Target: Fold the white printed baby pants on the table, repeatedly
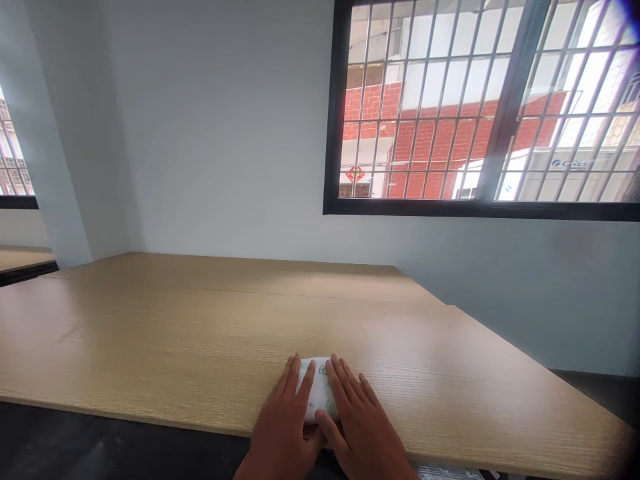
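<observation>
A small white folded piece that looks like fabric, printed with green and dark cartoon figures, lies near the table's front edge. My left hand rests over its left side, fingers stretched forward and lying flat. Over its right side lies my right hand, with its fingers also straight and slightly apart. Both thumbs point inward and come close together at the near edge of the fabric. Its middle shows between my hands, while its two sides are hidden under my fingers. Whether it is one layer or several I cannot tell.
The light wood table runs back to a pale wall, with a seam across its far part. A barred window is at the upper right. Another table shows at the far left, beyond a wall column.
</observation>
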Tool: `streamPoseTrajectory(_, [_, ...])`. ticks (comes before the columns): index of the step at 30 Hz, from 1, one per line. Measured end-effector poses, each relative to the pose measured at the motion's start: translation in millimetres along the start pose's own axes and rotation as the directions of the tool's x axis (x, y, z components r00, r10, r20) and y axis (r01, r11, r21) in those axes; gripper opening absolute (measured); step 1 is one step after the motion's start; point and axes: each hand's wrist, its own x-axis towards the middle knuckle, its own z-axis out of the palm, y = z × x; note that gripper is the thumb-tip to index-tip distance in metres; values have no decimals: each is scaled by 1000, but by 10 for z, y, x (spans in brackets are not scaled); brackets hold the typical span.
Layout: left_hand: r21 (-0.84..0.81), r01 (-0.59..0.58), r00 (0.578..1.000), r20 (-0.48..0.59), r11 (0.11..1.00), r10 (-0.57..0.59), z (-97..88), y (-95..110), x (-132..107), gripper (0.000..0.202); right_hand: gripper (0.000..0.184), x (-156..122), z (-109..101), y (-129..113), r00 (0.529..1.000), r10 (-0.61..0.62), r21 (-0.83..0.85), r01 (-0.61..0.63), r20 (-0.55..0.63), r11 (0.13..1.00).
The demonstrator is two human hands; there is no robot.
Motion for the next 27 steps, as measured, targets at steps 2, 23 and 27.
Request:
streamPoseTrajectory(2, [-2,-1,1000,-5,1000,1,3,-1,-4,71,67,0,-10,-7,1000,1,3,-1,1,1000])
streamPoseTrajectory(23, [-6,-22,999,-41,1000,22,18,5,-12,71,61,-15,-17,4,999,-27,27,28,-26,999])
streamPoseTrajectory(27, [-15,-19,999,-40,1000,18,33,-15,-8,77,64,-5,6,21,999,-32,13,33,-33,999])
